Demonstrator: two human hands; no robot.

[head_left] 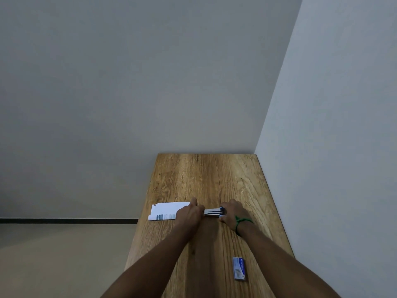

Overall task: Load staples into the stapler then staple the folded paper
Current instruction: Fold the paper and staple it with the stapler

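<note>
Bare, sparsely furnished room, likely home or plain office corner, blank grey-white walls meeting at a corner, narrow wood-grain table pushed against them, beige floor with dark skirting line

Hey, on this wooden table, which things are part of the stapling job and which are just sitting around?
Part of the job:
stapler, held between left hand and right hand
folded paper, beside the left hand
staple box, near the table's right edge

Just there:
green wrist band on the right wrist
wooden table
</note>
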